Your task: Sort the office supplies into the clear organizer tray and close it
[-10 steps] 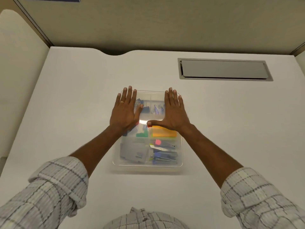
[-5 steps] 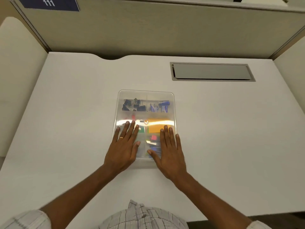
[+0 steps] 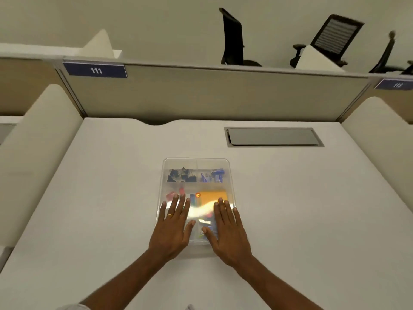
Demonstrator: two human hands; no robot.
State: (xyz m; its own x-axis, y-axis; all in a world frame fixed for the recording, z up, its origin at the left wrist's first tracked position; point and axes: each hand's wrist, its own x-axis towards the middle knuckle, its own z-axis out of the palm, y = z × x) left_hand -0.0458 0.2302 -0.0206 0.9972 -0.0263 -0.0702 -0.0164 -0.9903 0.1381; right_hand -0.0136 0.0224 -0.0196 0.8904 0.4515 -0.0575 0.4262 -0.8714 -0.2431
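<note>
The clear organizer tray [image 3: 196, 163] lies in the middle of the white desk with its clear lid on. Through the lid I see black binder clips [image 3: 181, 176] at the far left, blue clips [image 3: 213, 176] at the far right, an orange sticky-note pad [image 3: 212, 195] and small red pieces [image 3: 172, 194] in the middle row. My left hand [image 3: 173, 228] lies flat on the near left part of the lid, fingers spread. My right hand [image 3: 226, 231] lies flat on the near right part. Both cover the nearest compartments.
A grey cable hatch [image 3: 273, 137] is set into the desk at the far right. A beige partition [image 3: 212, 95] with labels 111 and 112 closes the back. Padded side panels [image 3: 33, 139] flank the desk. Office chairs [image 3: 232, 36] stand beyond.
Both hands slid from the far half of the lid to its near half. The view has tilted up, so the partition and chairs now show.
</note>
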